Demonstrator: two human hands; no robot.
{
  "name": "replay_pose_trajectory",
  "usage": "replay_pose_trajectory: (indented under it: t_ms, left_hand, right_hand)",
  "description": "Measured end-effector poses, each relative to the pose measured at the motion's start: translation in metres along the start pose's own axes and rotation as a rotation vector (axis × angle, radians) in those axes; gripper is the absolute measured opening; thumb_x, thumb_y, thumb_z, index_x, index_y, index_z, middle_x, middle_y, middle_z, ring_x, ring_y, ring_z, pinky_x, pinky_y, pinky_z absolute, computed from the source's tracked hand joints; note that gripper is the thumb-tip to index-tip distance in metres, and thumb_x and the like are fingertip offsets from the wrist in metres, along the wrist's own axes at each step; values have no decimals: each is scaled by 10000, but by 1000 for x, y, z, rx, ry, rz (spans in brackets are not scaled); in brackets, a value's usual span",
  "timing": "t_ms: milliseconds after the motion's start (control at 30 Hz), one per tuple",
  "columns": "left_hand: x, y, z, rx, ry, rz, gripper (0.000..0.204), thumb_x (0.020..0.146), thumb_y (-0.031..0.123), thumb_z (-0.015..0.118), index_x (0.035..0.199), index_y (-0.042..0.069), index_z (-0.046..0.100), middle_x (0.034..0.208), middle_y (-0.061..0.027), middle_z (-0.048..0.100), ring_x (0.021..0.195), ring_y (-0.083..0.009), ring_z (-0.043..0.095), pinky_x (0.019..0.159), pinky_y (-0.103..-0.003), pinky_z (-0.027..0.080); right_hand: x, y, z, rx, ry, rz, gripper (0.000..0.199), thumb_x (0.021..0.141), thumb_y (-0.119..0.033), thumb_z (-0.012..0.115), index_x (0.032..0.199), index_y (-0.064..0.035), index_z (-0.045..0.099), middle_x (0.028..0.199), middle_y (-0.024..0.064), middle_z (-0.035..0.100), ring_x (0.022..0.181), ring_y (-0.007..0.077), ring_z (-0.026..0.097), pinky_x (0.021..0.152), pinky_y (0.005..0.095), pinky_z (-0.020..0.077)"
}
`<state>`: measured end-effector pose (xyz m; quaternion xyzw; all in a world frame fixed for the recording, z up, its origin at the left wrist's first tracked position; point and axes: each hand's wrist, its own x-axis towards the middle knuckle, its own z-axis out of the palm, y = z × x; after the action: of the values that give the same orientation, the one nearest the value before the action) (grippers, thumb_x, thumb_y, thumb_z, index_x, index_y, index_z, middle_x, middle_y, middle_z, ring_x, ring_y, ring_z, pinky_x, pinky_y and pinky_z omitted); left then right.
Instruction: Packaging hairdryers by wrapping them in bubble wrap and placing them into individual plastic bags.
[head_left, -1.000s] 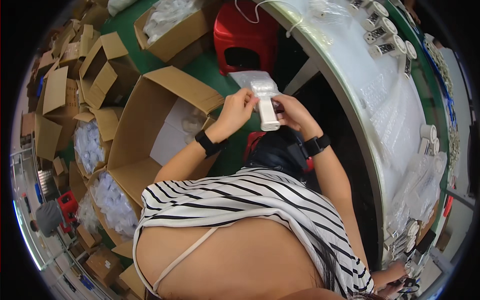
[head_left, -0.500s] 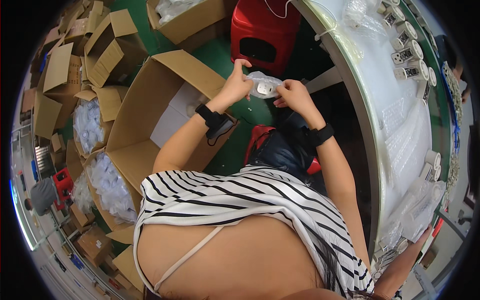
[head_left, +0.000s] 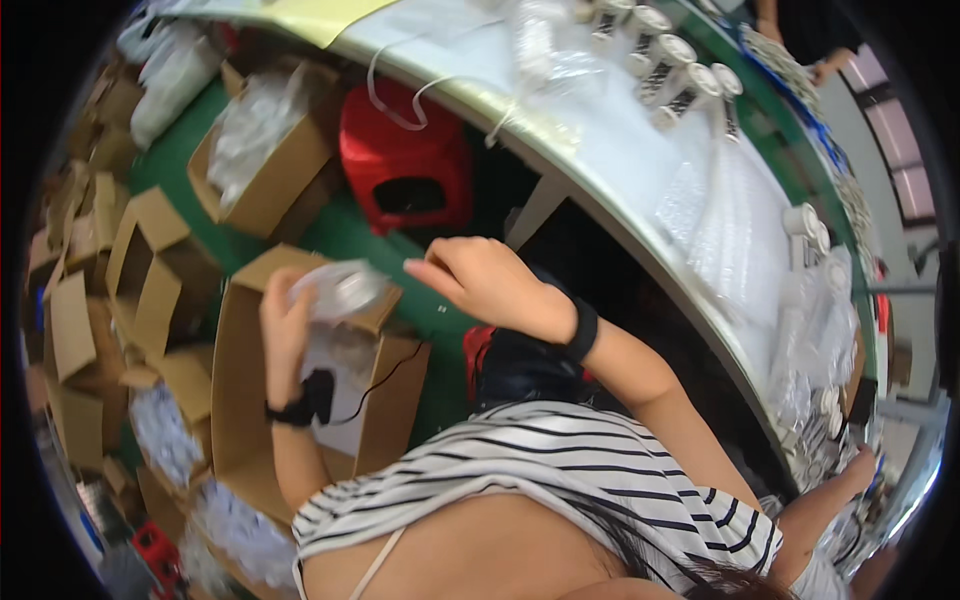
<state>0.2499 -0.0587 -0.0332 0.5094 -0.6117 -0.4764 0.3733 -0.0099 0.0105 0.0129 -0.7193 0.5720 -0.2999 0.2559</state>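
My left hand [head_left: 287, 315] is closed on one end of a clear plastic bag [head_left: 345, 288] with a small white socket-like block inside, slightly blurred by motion. The bag hangs over a large open cardboard box [head_left: 240, 370]. Inside that box, a pale lining and a clear bagged item [head_left: 352, 350] show. My right hand [head_left: 490, 285] is in the air to the right of the bag, apart from it. It holds nothing, its thumb stretched out and its other fingers partly bent. Each of my wrists wears a black band.
A long white table [head_left: 600, 150] curves along the right, bearing white cylindrical devices [head_left: 665, 70] and bubble wrap [head_left: 715, 230]. A red stool [head_left: 405, 150] stands beyond my hands. Cartons of plastic-wrapped items [head_left: 245, 130] crowd the left. Another person's arm [head_left: 825, 495] reaches in at lower right.
My right hand has let go of the bag. My left hand has carried it left and nearer, over the large box. The whole view has turned, bringing more of the table in.
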Motion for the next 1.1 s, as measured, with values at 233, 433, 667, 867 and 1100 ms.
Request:
replay_pose_trajectory:
  t_ms: [233, 433, 667, 867, 1100]
  left_hand:
    - [-44, -53, -164, 50, 255, -305, 178, 862, 187, 522, 891, 11, 531, 752, -37, 534, 542, -126, 545, 465, -232, 493]
    - [-20, -262, -173, 167, 344, -626, 195, 802, 109, 557, 644, 4, 518, 562, -55, 500, 465, -162, 530, 390, -276, 454]
    - [-88, -515, -183, 456, 29, -765, 215, 760, 254, 518, 723, 45, 553, 697, -137, 586, 571, -278, 567, 515, -398, 470]
    - [-103, -515, -90, -472, 247, -1439, 200, 850, 105, 361, 960, -16, 477, 856, -183, 555, 772, -352, 592, 686, -507, 517]
    - [-77, -505, -92, 5, -52, -1304, 293, 849, 209, 466, 1066, 15, 489, 928, -143, 574, 791, -292, 566, 715, -413, 479]
  right_hand:
    - [-44, -55, -157, -464, 229, 192, 193, 809, -197, 569, 829, -9, 605, 666, 141, 595, 571, 257, 580, 530, 295, 448]
    - [4, 57, -260, -655, 55, 850, 406, 777, -372, 576, 740, 32, 606, 646, 124, 611, 531, 216, 599, 471, 313, 474]
    - [28, 111, -243, -382, 211, 1007, 424, 734, -441, 605, 747, -17, 606, 653, 77, 596, 464, 152, 563, 440, 222, 485]
    - [11, 123, -252, -178, 347, 933, 390, 758, -404, 592, 801, -16, 596, 680, 78, 597, 482, 131, 552, 437, 204, 460]
    - [-32, 119, -302, 456, 507, 664, 322, 792, -303, 527, 934, -14, 524, 657, 65, 573, 559, 166, 585, 498, 236, 478]
